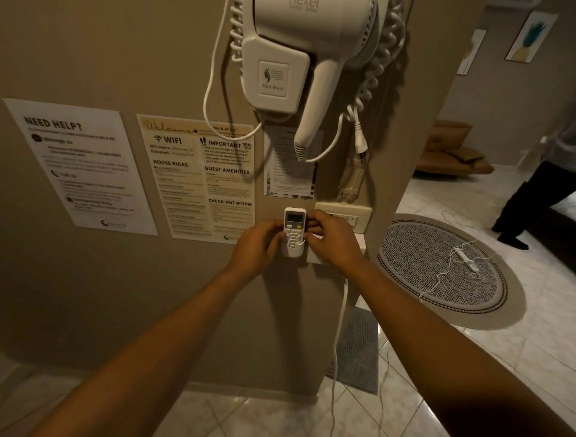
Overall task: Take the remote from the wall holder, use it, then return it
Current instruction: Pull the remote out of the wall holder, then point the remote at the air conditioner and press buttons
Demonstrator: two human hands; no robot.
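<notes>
Both hands' fingers grasp remote (294,229) in wall holder (293,251): left hand (257,246), right hand (332,238).

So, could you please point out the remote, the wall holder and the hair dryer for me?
remote (294,222): head view, on its display and upper buttons.
wall holder (292,251): head view, on the cradle's lower front.
hair dryer (318,25): head view, on the body.

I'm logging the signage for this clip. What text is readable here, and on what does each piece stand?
"Hair dryer": hair dryer mount.
Brand on the dryer body: cut off, unreadable.
"NEED HELP?": left notice; the rest is blurred.
"Welcome", "WIFI", "IMPORTANT", "HOUSE RULES", "GUEST AMENITIES", "CHECK OUT @12PM": middle notice; small print is unreadable.
Right sheet: too blurred.
Remote: button labels are too small.
</notes>
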